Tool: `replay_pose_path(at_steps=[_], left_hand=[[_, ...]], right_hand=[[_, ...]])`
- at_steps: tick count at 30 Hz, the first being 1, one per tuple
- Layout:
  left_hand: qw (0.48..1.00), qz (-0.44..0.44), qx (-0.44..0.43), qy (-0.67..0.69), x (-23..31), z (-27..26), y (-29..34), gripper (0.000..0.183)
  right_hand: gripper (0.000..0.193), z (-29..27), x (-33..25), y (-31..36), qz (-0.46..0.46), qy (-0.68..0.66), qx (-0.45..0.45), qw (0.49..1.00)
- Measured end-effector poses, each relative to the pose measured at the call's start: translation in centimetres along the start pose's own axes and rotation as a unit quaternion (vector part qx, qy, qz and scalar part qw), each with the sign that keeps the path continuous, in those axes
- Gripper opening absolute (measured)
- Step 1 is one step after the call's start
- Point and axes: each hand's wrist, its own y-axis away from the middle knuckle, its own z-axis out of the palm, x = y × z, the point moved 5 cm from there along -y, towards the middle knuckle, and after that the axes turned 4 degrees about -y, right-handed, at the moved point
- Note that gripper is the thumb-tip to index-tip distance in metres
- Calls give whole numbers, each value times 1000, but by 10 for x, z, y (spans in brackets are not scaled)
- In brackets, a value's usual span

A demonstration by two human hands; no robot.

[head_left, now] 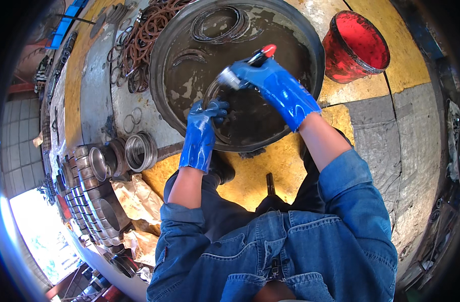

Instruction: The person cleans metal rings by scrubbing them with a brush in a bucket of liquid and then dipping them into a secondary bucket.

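My left hand (pixel 205 120), in a blue rubber glove, is closed around a dark metal ring (pixel 213 91) over the near left part of a wide round basin (pixel 158 95). In my right hand (pixel 264 76), also gloved in blue, is a brush (pixel 269 50) with a black, red-tipped handle. The brush's pale head, smeared by motion, is close to the upper part of the ring. Dark, dirty liquid lies in the basin. Toward its far side rest several stacked rings (pixel 217 39), with a curved dark piece (pixel 189 56) nearer.
A red bucket (pixel 361 43) stands right of the basin. Many rusty rings (pixel 152 35) are heaped at its left. Bright rings (pixel 141 152), metal cylinders (pixel 96 194) and crumpled brown paper (pixel 137 196) are at lower left. Grey mats (pixel 376 136) cover floor at right.
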Motion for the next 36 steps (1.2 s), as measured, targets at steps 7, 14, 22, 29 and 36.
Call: replay_pose_path(at_steps=[7, 14, 22, 29, 36], left_hand=[[1000, 3, -19, -21, 10, 21, -1, 36], [998, -43, -45, 27, 26, 36, 13, 35], [996, 67, -28, 53, 85, 44, 33, 40], [990, 91, -88, 55, 81, 40, 28, 40], [985, 95, -137, 53, 81, 42, 21, 40]], right_hand=[[30, -65, 54, -35, 46, 147, 165, 974], [41, -43, -22, 20, 45, 520, 54, 852], [31, -19, -48, 32, -333, 511, 7, 793], [34, -14, -20, 16, -104, 486, 60, 866], [36, -10, 26, 19, 89, 291, -64, 950]])
